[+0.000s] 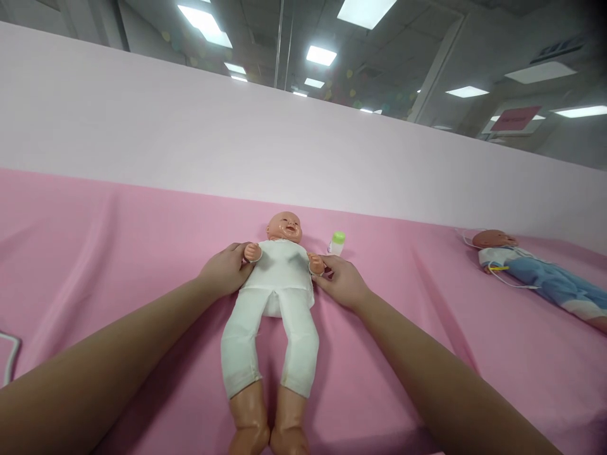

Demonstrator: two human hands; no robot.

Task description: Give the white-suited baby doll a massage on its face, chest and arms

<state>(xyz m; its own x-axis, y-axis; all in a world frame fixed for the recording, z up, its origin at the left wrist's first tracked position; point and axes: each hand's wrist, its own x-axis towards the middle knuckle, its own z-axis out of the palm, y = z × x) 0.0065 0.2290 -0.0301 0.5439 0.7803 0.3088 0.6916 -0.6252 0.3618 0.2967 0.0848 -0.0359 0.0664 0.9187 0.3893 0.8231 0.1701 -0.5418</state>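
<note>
A baby doll [279,278] in a white top and trousers lies on its back in the middle, head away from me and bare feet close. My left hand [226,270] is closed around the doll's arm on the left side, just by its small hand [253,253]. On the other side my right hand [344,281] pinches the doll's other arm near the wrist, thumb and fingers at the sleeve end. Parts of my fingertips are hidden behind the doll's arms. Behind my right hand stands a small bottle [336,244] with a green cap.
A pink sheet [156,253] with some folds covers the surface. At the right lies another doll [545,272] in blue and white clothes, with thin tubing on it. A white wall [284,145] with glass above borders the far side. A whitish curved bar [12,357] shows at the left edge.
</note>
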